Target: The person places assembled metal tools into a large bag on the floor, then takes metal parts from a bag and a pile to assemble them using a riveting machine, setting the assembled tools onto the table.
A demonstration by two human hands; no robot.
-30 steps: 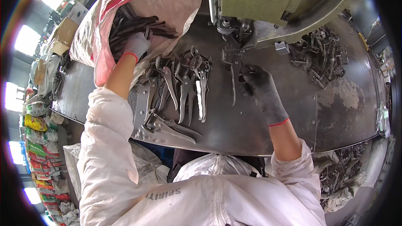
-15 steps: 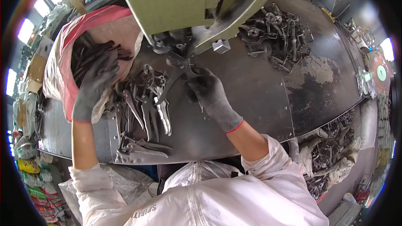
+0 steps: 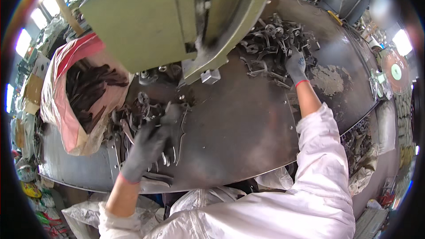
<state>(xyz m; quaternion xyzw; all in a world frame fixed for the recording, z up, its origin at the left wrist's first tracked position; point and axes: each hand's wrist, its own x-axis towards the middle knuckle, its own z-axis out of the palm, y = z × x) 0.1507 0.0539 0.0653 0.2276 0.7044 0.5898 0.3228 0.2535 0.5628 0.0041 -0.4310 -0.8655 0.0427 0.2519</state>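
My left hand (image 3: 152, 144), in a grey glove, is over a pile of plier-like metal tools (image 3: 128, 126) at the left of the metal table. Motion blur smears its fingers. Against its right side lies one such tool with a long curved handle (image 3: 181, 128); whether the hand grips it is unclear. My right hand (image 3: 295, 66), also gloved, reaches into a heap of loose metal tool parts (image 3: 265, 37) at the far right. Its fingertips are down among the dark pieces, so their grip is hidden.
A big green machine (image 3: 141, 22) overhangs the table's (image 3: 230, 141) far middle, with a small metal block (image 3: 210, 76) beneath its edge. An open pink-and-white sack (image 3: 66, 126) of dark curved handles (image 3: 97, 88) stands left. More metal parts (image 3: 356, 141) sit in a sack below the right edge.
My right hand has left the tool at the machine and moved right into the parts heap. My left hand has come out of the sack to the tool pile. The view has shifted.
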